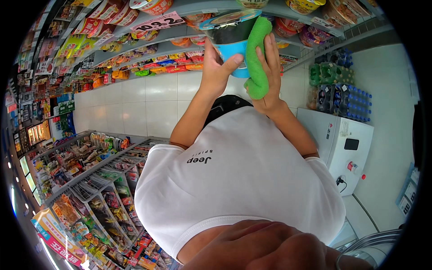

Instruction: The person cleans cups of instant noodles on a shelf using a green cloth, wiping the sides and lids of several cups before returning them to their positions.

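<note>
An instant noodle tub (234,47), blue below and dark above with a blue-edged lid, is held up in front of the shelf. My left hand (217,67) grips it from the left side, thumb across its near face. Against the tub's right side lies a folded green cloth (257,67). My right hand (271,60) holds this cloth with its fingers fairly straight, pressing it between palm and tub. The tub's far side is out of sight.
Shelves (198,33) of noodle tubs and bagged packs rise before me, with a pink price sign (157,21) on one edge. At the right are wrapped drink bottles (353,101) and a white chest appliance (335,141). Snack racks (96,173) stand at the lower left.
</note>
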